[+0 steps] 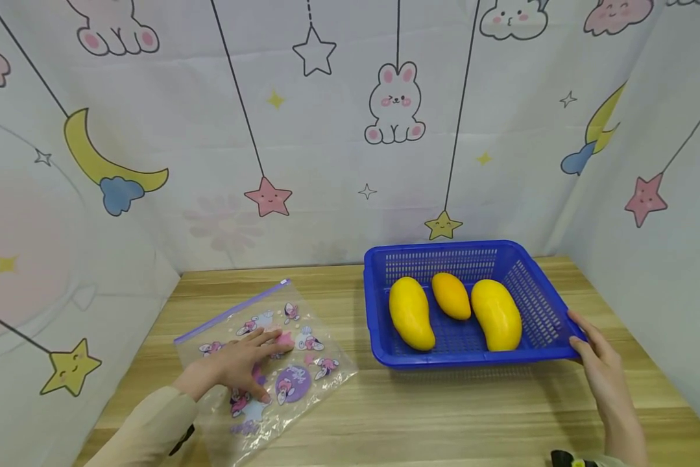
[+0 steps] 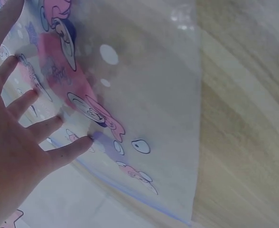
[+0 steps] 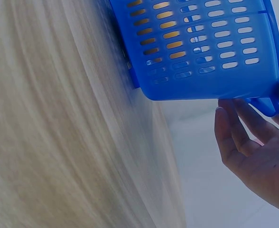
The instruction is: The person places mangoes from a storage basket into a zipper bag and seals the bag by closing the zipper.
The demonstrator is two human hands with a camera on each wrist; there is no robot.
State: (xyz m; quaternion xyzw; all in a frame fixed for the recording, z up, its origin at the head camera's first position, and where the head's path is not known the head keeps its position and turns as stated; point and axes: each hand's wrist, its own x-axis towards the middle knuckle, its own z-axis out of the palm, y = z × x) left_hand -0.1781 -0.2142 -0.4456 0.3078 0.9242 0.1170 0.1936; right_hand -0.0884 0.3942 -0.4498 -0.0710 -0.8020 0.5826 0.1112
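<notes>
- The left hand lies flat, fingers spread and straight, on a clear plastic zip bag printed with pink and purple cartoon figures; it pinches nothing.
- This bag lies flat on the pale wooden bench, left of the middle, set askew, with its blue zip strip along the far left edge. It looks empty, and the wood grain shows through the film.
- In the left wrist view the fingertips press on the film near a pink and blue figure; the bag is see-through with white dots, and its thin blue strip runs along one edge.
- The right hand is at the near right corner of a blue slotted plastic basket, with the fingers against the rim. In the right wrist view the fingers are loosely bent under the rim of the basket and touch it at the corner; I cannot tell whether they truly clasp it.
- The basket stands on the bench to the right of the bag, apart from it, with its long side toward the person.
- Three yellow mangoes lie in it side by side: a long one on the left, a smaller, more orange one in the middle toward the back, and a long one on the right.
- A cloth backdrop with rabbits, stars and moons hangs behind and at both sides of the bench.
</notes>
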